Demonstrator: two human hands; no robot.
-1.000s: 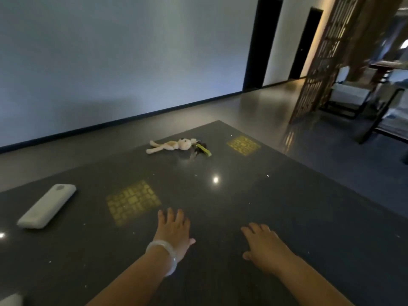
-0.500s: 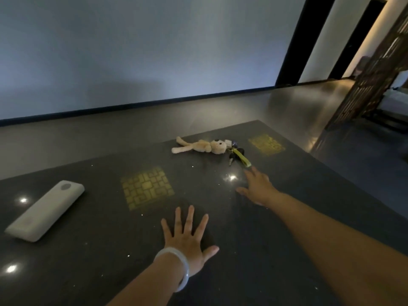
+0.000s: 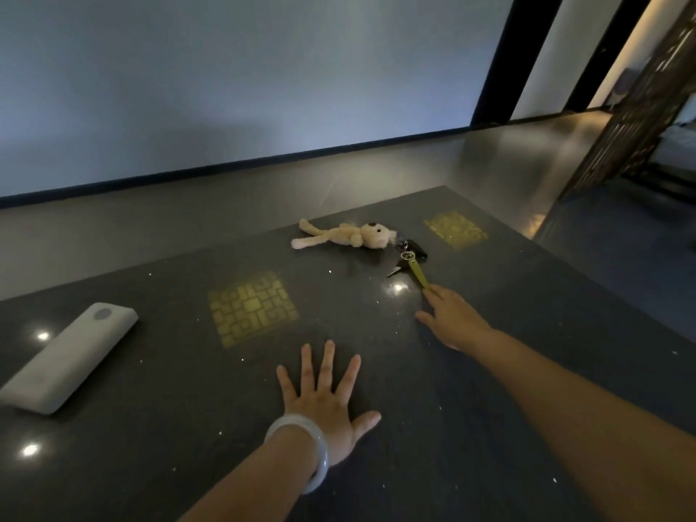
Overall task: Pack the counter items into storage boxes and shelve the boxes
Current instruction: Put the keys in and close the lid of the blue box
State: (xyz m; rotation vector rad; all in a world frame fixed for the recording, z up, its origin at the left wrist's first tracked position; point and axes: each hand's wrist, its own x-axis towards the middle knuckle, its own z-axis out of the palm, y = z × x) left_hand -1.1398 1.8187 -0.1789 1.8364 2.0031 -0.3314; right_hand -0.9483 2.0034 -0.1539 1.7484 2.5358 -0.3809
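Two flat, splayed hands, left [image 3: 324,406] and right [image 3: 454,319], on dark speckled counter [image 3: 527,371].

Dimly lit; glared in small white spots on the dark counter [image 3: 489,371], bowed at the edges, softly blurred throughout.

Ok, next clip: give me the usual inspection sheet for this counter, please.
Surface: dark speckled counter, glossy, with light reflections.
Job's things: plush toy lying flat, joined to a bunch of keys with a yellow strap; white remote-like device at the left.
Clutter: nothing seen.
Grips: left hand flat on the counter, fingers spread; right hand open, fingertips at the strap's end.
Cables: nothing seen.
Surroundings: pale wall, dark doorways, lattice screen to the right.
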